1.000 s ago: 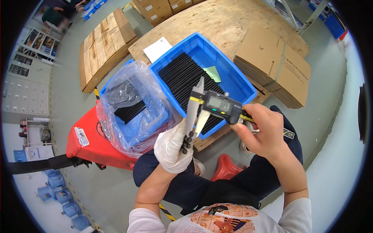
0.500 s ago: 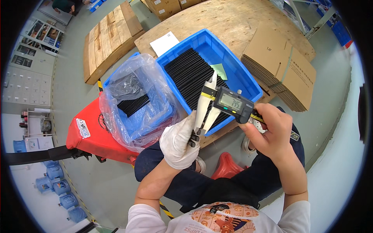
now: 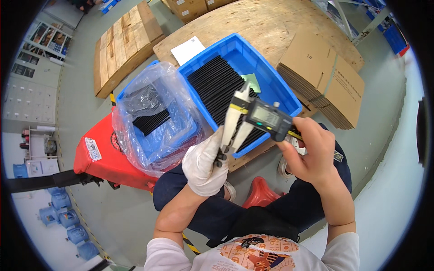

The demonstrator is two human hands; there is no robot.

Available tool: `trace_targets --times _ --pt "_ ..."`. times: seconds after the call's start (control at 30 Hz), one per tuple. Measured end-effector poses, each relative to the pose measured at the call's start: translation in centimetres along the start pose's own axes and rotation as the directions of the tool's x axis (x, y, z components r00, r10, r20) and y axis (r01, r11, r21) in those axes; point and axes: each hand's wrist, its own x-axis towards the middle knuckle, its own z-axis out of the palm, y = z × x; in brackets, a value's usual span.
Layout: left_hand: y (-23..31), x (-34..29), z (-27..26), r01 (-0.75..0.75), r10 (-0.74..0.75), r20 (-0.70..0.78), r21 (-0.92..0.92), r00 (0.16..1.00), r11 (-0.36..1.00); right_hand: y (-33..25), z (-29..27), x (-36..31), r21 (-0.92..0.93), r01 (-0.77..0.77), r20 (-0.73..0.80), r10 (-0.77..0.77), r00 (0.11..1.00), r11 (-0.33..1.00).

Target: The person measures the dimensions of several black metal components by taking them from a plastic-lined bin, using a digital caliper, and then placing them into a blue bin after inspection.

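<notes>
Set against a second ago, the two long jaws of the caliper (image 3: 277,125) now stand a little farther apart, and the end of one of the dark pieces (image 3: 221,158) lies between their lower tips, where the pieces were then bunched closer below those tips. Half a second ago the arrangement was much the same, so only a slight shift of both hands shows since. I judge from this that the caliper is set around one end rather than merely alongside it, though the blur leaves it unclear whether both tips really touch it. The white-gloved left hand (image 3: 201,170) is curled closed on the small bundle, with the ends poking out past the fingers toward the caliper and the rest hidden in the glove. The bare right hand (image 3: 313,151) pinches the caliper at its far end, thumb below and fingers above, with no more gap between them than the tool fills. Caliper and pieces are held up in front of the near edge of the blue tub (image 3: 276,86), in which black rods (image 3: 214,81) lie side by side.
</notes>
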Motion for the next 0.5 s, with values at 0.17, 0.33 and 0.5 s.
trace_targets --times 0.17,0.33,0.5 --pt "-0.11 0.0 0.18 0.006 -0.006 -0.003 -0.048 1.0 0.999 0.03 -0.67 0.14 -0.077 0.096 -0.004 -0.097 0.995 0.992" --pt "-0.16 -0.24 0.03 0.006 -0.006 -0.004 -0.011 1.0 1.0 -0.18 -0.67 0.24 -0.132 0.115 0.008 -0.115 0.993 0.985" --pt "0.16 -0.28 -0.29 0.036 -0.036 0.036 -0.018 0.999 0.999 -0.18 -0.61 0.18 -0.146 0.075 -0.001 -0.076 0.997 0.986"
